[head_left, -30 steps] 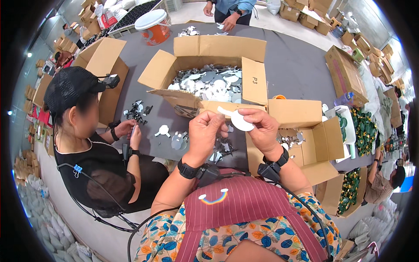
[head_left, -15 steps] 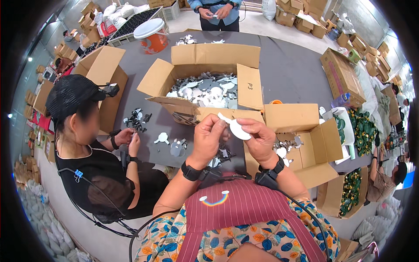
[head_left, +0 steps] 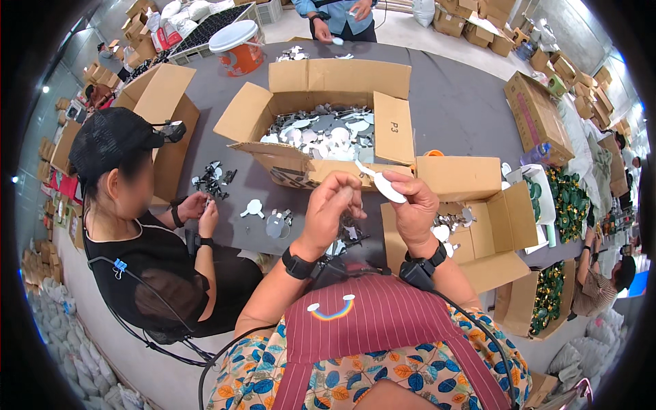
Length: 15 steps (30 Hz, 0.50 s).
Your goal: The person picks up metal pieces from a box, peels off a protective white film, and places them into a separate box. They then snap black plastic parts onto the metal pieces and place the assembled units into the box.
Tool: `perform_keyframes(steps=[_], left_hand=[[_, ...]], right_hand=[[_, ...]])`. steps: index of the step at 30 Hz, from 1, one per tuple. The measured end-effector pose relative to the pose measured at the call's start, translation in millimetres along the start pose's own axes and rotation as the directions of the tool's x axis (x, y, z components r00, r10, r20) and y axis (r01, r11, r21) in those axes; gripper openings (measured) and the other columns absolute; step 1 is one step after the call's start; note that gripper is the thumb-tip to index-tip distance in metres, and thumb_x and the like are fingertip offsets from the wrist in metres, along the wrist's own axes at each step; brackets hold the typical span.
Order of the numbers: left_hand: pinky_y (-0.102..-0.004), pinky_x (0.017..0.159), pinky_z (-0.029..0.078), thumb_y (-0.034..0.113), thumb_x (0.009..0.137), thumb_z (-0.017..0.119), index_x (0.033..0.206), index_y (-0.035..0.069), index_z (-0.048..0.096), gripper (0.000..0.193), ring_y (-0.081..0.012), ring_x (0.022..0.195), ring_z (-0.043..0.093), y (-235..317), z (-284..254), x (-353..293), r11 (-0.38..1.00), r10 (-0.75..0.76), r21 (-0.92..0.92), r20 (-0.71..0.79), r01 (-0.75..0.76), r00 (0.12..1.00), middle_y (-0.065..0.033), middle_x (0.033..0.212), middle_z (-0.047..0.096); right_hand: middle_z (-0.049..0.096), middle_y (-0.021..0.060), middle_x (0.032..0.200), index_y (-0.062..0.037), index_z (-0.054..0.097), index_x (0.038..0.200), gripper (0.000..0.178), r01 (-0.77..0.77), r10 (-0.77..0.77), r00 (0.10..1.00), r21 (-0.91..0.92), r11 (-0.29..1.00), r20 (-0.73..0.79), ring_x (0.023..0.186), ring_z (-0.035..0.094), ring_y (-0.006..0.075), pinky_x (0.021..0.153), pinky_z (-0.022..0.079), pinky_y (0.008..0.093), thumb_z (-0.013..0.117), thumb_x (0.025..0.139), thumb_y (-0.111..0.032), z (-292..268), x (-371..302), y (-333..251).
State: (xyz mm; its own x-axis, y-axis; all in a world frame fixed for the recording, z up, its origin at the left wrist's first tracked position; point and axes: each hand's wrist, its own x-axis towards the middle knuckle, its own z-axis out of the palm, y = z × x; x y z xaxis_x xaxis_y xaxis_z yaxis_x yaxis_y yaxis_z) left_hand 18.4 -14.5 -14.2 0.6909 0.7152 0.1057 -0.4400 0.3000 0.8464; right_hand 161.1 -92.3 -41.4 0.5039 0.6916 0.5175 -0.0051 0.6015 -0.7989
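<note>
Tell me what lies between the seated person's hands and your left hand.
The head view shows a white piece and some grey pieces on the table.

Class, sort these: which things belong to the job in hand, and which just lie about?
Apparently in use:
- round white piece, in the right hand
- open carton of flat pieces

Apparently lying about:
- white-lidded orange bucket
- large carton on the table's right

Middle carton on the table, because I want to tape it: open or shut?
The carton is open: its flaps spread outward, showing pieces inside.
</note>
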Motion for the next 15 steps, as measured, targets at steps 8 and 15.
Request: perform_keyframes(steps=[8,15], left_hand=[[-0.0222,0.052,0.047,0.016,0.094,0.049,0.084,0.002,0.051,0.017,-0.0064,0.053,0.049,-12.9,5.0,4.8,0.985,0.143,0.102,-0.056,-0.136,0.988,-0.0007,0.065,0.053],[-0.0195,0.055,0.042,0.022,0.092,0.055,0.085,0.000,0.056,0.024,-0.0053,0.059,0.050,-16.2,-23.0,-2.0,0.812,0.046,0.582,-0.021,-0.025,0.999,-0.0022,0.072,0.058]], right_hand=[[0.063,0.0164,0.106,-0.0020,0.059,0.090,0.013,-0.015,0.020,0.998,-0.102,0.995,0.053,0.098,0.061,0.0219,0.085,0.051,0.0330,0.061,0.080,0.007,3.3,-6.7,0.2],[0.064,0.0143,0.100,0.0021,0.057,0.107,0.023,-0.500,0.616,0.786,0.629,0.595,0.041,0.091,0.065,0.0240,0.076,0.057,0.0321,0.055,0.084,-0.001,0.1,-0.6,-5.1]])
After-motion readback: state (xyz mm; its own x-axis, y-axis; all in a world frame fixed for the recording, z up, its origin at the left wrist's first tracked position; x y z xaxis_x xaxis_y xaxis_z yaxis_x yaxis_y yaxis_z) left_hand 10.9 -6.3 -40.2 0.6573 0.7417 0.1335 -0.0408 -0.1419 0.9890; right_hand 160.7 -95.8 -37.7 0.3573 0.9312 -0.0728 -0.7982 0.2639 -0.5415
